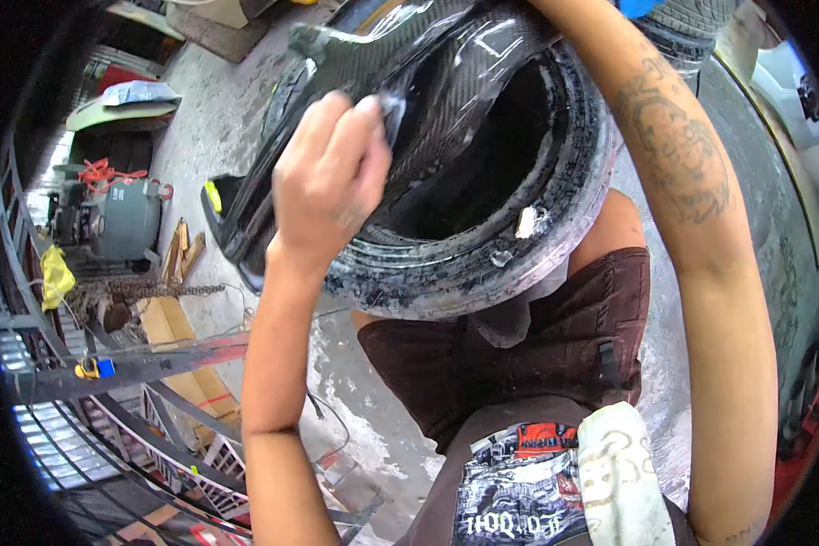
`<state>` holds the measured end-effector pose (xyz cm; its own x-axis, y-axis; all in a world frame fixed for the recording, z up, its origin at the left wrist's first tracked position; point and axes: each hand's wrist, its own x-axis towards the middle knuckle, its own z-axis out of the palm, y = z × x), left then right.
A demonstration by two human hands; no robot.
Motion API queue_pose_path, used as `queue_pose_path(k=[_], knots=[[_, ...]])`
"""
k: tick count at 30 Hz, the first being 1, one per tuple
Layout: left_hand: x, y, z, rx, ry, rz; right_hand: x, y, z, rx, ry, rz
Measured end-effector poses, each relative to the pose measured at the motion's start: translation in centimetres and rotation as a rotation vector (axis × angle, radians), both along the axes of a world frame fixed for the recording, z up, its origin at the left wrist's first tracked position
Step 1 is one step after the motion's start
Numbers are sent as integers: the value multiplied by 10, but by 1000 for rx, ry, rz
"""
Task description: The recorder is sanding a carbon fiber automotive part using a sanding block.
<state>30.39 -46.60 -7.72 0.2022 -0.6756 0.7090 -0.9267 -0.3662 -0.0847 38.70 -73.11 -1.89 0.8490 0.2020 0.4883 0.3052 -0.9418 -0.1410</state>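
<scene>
A glossy black carbon-fibre panel [455, 82], curved and moulded, rests across the top of a worn tyre [409, 291] smeared grey and white. My left hand [332, 168] is closed against the panel's left part, fingers bent together. A pale, shiny patch shows beside its fingertips; whether that is something in the hand or a reflection, I cannot tell. My right arm, tattooed, reaches up past the tyre's right side to the panel's far end, and its hand lies beyond the top edge. The tyre's dark hollow shows under the panel.
A small white scrap [526, 223] sits on the tyre's near rim. To the left are a grey-green machine [127, 218] with red cord, a chain [168, 289], cardboard [168, 328] and a metal frame [146, 359]. More tyres [692, 23] are stacked at the far right.
</scene>
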Motion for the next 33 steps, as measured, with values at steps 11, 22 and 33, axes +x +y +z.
queue_pose_path(k=[11,22,33], knots=[[-18,20,0,-30,94,61,-16,-2,7,31,59,41],[-10,16,-4,-15,45,29,-12,-1,2,87,58,36],[-18,21,-6,-40,122,71,-13,-7,-4,59,6,47]])
